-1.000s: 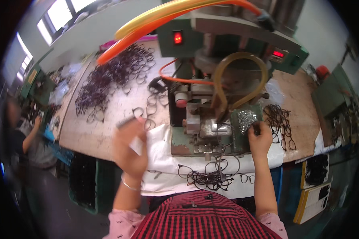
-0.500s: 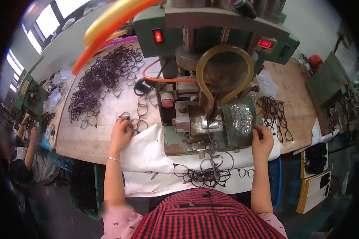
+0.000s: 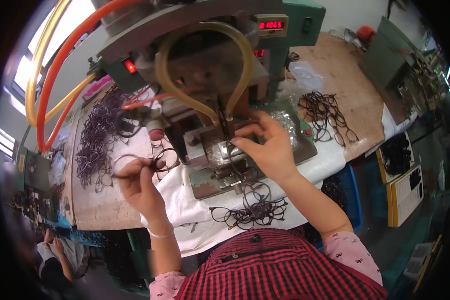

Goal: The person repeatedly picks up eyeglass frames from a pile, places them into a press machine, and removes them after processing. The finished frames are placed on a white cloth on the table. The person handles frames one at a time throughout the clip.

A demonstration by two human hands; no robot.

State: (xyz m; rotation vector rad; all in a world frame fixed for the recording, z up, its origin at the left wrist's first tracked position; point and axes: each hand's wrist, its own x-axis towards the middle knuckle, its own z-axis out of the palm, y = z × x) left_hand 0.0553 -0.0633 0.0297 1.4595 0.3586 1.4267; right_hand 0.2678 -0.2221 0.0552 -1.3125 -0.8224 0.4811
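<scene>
While orange and yellow hoses (image 3: 44,85) arced over the far left, a big heap of dark frames (image 3: 96,137) lay on the brown bench (image 3: 97,212) below them. Just right of that heap, the left hand (image 3: 141,186) was raised over the bench edge, thumb and fingers pinched shut on a thin dark frame (image 3: 150,162), whose rims stood above the knuckles. A white cloth (image 3: 185,200) covered the bench edge between the hands, with a loose tangle of frames (image 3: 252,212) lying on it near the person's red checked shirt (image 3: 280,270). At the centre stood the green machine (image 3: 210,60), a yellowish tube (image 3: 205,65) looping down to its metal fixture (image 3: 220,150). The right hand (image 3: 267,147) reached onto that fixture, fingertips closed on a second frame (image 3: 237,160) resting there. Farther right, another pile (image 3: 327,117) lay on the bench, well apart from both hands.
</scene>
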